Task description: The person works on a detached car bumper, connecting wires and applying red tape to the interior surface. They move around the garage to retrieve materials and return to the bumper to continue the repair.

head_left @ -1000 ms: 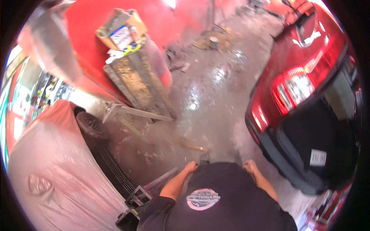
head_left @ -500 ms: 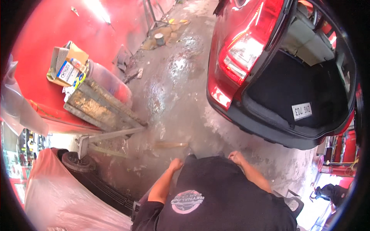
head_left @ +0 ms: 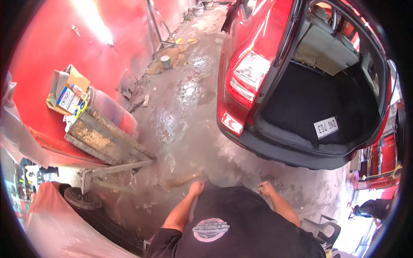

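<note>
My left hand [head_left: 196,189] is closed beside the front of my black printed T-shirt [head_left: 232,215], low in the middle of the view. My right hand [head_left: 265,189] is curled at the shirt's other side; whatever either holds is too small or hidden to name. Beyond them stands a red car [head_left: 243,51] with its tailgate up, showing a dark cargo floor [head_left: 301,99] with a white number plate [head_left: 325,127] lying on it. The car's black bumper [head_left: 284,155] is the part nearest my right hand.
A plastic-covered car [head_left: 56,223] is at lower left. A weathered board [head_left: 99,135] on a metal stand [head_left: 116,170], a cardboard box [head_left: 64,86] and a drum [head_left: 118,118] line the red wall. Wet concrete floor [head_left: 180,129] runs alongside the car. Another person [head_left: 374,208] is at far right.
My view has swung, so the red car sits further left and its open back shows more fully; the covered car fills less of the picture. Both hands stay low beside my body.
</note>
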A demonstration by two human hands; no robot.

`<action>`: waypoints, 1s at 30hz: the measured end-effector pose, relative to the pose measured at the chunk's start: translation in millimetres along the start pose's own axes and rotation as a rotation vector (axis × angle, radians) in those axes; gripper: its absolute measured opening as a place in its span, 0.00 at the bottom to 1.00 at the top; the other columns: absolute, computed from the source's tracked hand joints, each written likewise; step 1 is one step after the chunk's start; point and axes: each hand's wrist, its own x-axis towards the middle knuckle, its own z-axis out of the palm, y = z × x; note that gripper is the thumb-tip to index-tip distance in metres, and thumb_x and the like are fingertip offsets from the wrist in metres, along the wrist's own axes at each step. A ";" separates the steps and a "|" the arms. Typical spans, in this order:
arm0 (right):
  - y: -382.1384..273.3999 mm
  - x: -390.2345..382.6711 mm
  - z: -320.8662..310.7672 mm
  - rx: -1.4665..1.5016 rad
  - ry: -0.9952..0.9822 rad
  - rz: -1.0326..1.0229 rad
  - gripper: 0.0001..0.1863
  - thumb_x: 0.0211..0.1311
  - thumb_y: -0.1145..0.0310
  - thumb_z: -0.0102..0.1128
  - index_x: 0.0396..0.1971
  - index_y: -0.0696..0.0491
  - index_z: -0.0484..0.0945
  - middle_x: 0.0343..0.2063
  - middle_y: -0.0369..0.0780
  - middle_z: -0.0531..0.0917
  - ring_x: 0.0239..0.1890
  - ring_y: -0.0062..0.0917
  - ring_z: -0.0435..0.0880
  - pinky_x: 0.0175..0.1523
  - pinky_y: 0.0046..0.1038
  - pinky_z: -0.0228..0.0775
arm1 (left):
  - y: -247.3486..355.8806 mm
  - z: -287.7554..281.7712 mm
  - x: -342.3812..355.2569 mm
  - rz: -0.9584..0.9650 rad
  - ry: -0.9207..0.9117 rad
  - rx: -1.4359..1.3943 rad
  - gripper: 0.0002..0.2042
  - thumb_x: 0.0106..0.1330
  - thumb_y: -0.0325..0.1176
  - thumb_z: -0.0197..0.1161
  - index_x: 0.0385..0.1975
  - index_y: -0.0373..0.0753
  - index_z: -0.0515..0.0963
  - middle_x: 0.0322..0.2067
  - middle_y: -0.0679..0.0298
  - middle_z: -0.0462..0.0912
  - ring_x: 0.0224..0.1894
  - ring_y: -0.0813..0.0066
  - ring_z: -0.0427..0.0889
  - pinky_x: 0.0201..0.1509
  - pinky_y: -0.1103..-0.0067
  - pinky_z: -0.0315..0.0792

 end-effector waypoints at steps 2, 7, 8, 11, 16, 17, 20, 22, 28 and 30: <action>-11.2 -7.4 3.6 0.187 -0.022 0.118 0.09 0.56 0.72 0.62 0.36 0.58 0.85 0.24 0.44 0.86 0.25 0.27 0.86 0.35 0.31 0.78 | -16.1 9.3 16.4 0.053 -0.011 0.051 0.14 0.62 0.40 0.55 0.36 0.38 0.83 0.37 0.44 0.83 0.44 0.44 0.82 0.50 0.56 0.75; -37.4 -36.3 28.9 0.205 0.044 0.229 0.10 0.58 0.69 0.61 0.34 0.61 0.84 0.25 0.48 0.86 0.30 0.34 0.87 0.38 0.35 0.76 | -38.5 -10.1 49.2 0.140 -0.189 0.085 0.15 0.61 0.40 0.56 0.35 0.35 0.82 0.38 0.43 0.83 0.44 0.42 0.82 0.50 0.56 0.74; -49.5 -42.0 29.8 0.134 0.050 0.177 0.11 0.58 0.68 0.61 0.34 0.61 0.84 0.25 0.49 0.86 0.32 0.36 0.88 0.39 0.35 0.76 | -41.8 -15.2 53.6 0.157 -0.166 0.072 0.15 0.61 0.40 0.56 0.35 0.34 0.82 0.38 0.43 0.83 0.44 0.42 0.82 0.50 0.56 0.75; -56.1 -40.1 58.6 -0.023 0.095 0.050 0.14 0.61 0.63 0.58 0.33 0.61 0.82 0.25 0.51 0.85 0.33 0.40 0.87 0.39 0.40 0.75 | -51.3 -31.5 64.7 0.186 -0.132 0.086 0.15 0.61 0.40 0.55 0.36 0.34 0.82 0.39 0.43 0.83 0.45 0.42 0.81 0.51 0.56 0.75; -109.0 -40.8 69.9 -0.065 0.215 0.116 0.15 0.62 0.61 0.55 0.31 0.59 0.81 0.30 0.53 0.84 0.36 0.48 0.84 0.42 0.43 0.74 | -70.4 -66.0 67.1 0.135 -0.204 0.144 0.19 0.62 0.39 0.53 0.51 0.38 0.77 0.45 0.43 0.82 0.49 0.44 0.80 0.53 0.57 0.74; -127.0 -44.2 65.4 -0.017 0.246 0.187 0.15 0.62 0.62 0.54 0.30 0.59 0.81 0.31 0.54 0.84 0.36 0.49 0.83 0.42 0.43 0.73 | -71.5 -73.1 64.7 0.143 -0.241 0.153 0.21 0.62 0.39 0.53 0.54 0.39 0.75 0.46 0.43 0.81 0.50 0.44 0.80 0.54 0.57 0.74; -156.0 -41.0 54.9 0.184 0.162 0.298 0.13 0.60 0.64 0.54 0.31 0.58 0.82 0.34 0.52 0.84 0.39 0.49 0.82 0.45 0.43 0.74 | -81.9 -90.7 68.2 0.159 -0.311 0.171 0.23 0.62 0.39 0.54 0.58 0.41 0.73 0.48 0.44 0.80 0.51 0.45 0.79 0.54 0.57 0.74; -121.4 -27.7 77.3 0.024 0.341 0.122 0.11 0.56 0.66 0.56 0.31 0.54 0.85 0.30 0.50 0.85 0.35 0.46 0.84 0.44 0.39 0.75 | -89.7 -83.4 75.7 0.161 -0.310 0.162 0.22 0.61 0.39 0.55 0.55 0.40 0.76 0.47 0.44 0.81 0.50 0.44 0.80 0.53 0.57 0.74; -133.6 -11.8 95.7 -0.057 0.337 0.155 0.11 0.55 0.67 0.57 0.33 0.49 0.87 0.31 0.48 0.86 0.36 0.43 0.85 0.46 0.38 0.76 | -137.4 -65.5 96.5 0.132 -0.377 0.217 0.17 0.59 0.39 0.55 0.42 0.36 0.82 0.42 0.44 0.83 0.44 0.42 0.82 0.49 0.55 0.75; -135.8 -22.3 89.6 -0.035 0.363 0.157 0.10 0.55 0.67 0.58 0.33 0.51 0.87 0.31 0.48 0.86 0.37 0.41 0.85 0.45 0.38 0.76 | -118.7 -66.0 91.9 0.131 -0.410 0.213 0.17 0.60 0.40 0.55 0.42 0.35 0.82 0.42 0.44 0.83 0.44 0.43 0.82 0.49 0.55 0.75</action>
